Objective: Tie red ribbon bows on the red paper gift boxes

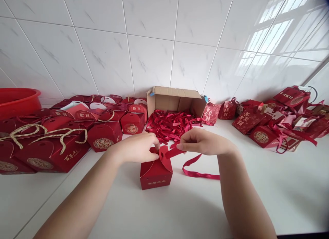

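Observation:
A small red gift box with gold characters on its front stands upright on the counter before me. Its curved top flaps, with small holes in them, are drawn together at the top. My left hand pinches the top from the left, and its fingertips are partly hidden behind the flaps. On the other side, my right hand pinches a flat red piece beside the top that looks like a box flap. A crimson ribbon trails over the counter below my right hand, its upper end hidden by it.
Behind the box, a cardboard carton lies on its side, with a heap of crimson ribbons spilling out. Rows of red boxes with cord handles fill the left, near a red basin. More red boxes are piled right, by the tiled wall.

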{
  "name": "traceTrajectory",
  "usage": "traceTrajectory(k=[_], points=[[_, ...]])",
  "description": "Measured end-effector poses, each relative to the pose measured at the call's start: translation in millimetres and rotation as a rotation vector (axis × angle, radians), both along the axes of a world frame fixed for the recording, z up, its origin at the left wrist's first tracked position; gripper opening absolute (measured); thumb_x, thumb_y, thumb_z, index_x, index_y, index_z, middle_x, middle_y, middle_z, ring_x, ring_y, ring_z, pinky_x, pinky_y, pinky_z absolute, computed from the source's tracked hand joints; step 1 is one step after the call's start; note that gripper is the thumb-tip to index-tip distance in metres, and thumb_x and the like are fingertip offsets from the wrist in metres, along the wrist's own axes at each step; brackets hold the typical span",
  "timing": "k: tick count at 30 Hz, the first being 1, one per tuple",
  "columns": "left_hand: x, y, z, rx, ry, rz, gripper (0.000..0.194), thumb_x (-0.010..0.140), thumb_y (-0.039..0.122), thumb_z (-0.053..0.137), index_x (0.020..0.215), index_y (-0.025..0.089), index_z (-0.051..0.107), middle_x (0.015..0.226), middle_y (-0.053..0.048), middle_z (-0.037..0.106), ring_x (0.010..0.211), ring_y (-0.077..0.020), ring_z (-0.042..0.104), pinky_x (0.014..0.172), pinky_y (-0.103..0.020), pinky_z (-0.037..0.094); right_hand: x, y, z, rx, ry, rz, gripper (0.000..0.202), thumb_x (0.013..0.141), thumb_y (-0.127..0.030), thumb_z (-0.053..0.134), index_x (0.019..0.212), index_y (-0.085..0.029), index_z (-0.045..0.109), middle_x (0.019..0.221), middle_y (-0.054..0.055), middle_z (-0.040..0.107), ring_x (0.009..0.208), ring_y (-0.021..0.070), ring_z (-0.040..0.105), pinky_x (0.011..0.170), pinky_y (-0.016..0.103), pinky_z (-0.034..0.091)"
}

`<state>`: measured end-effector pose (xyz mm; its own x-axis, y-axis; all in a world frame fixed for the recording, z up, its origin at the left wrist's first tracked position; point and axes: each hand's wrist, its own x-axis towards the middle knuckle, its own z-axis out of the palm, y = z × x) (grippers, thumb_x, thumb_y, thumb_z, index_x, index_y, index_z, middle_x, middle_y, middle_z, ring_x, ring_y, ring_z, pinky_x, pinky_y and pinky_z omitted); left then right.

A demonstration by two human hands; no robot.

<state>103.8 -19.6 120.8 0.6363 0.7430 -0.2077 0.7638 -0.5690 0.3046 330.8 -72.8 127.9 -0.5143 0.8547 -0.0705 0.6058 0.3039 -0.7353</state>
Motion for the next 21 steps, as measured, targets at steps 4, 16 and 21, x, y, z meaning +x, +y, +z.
traceTrajectory(k=[4, 16, 21], points=[[1.7, 1.0, -0.6, -0.065, 0.009, 0.018, 0.028, 0.071, 0.046, 0.059, 0.088, 0.027, 0.070, 0.099, -0.002, 0.069, 0.079, -0.0217, 0.065, 0.055, -0.026, 0.043, -0.4, -1.2, 1.7, -0.006, 0.042, 0.035, 0.038, 0.088, -0.038, 0.051, 0.058, -0.019, 0.039, 0.057, -0.006, 0.027, 0.051, 0.0071, 0.025, 0.046, 0.024, 0.020], [2.3, 1.2, 2.4, -0.092, -0.040, -0.010, 0.026, 0.070, 0.039, 0.062, 0.091, 0.031, 0.073, 0.102, 0.000, 0.070, 0.088, -0.0225, 0.065, 0.066, -0.026, 0.047, 7.4, 7.3, -3.8, -0.037, -0.143, -0.024, 0.030, 0.086, -0.038, 0.052, 0.066, -0.016, 0.056, 0.053, -0.006, 0.034, 0.048, 0.0068, 0.028, 0.043, 0.023, 0.021], [2.1, 2.2, 2.7, -0.089, -0.038, -0.027, 0.027, 0.069, 0.038, 0.062, 0.092, 0.029, 0.074, 0.102, -0.001, 0.071, 0.091, -0.0229, 0.065, 0.071, -0.025, 0.048, 12.1, 10.6, -5.1, -0.043, -0.162, -0.014, 0.030, 0.085, -0.037, 0.052, 0.066, -0.016, 0.058, 0.054, -0.005, 0.041, 0.049, 0.0069, 0.030, 0.045, 0.023, 0.022]])
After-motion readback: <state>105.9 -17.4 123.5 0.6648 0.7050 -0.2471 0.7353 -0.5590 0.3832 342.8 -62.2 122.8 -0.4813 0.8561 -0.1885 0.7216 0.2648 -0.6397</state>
